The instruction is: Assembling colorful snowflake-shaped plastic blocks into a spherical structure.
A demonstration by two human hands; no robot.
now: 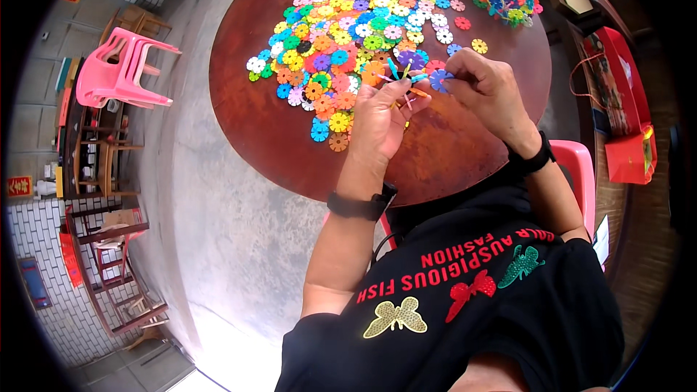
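Both hands (379, 120) (490, 94) pinch: left, a spiky multicoloured cluster (407, 78); right, a notched blue disc (439, 80)

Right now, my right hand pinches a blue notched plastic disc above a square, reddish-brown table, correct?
Not square: the head view shows a round, reddish-brown table. Your right hand does pinch a blue notched plastic disc above it.

Pink plastic chair (109, 72) far left; red bag (629, 158) far right.
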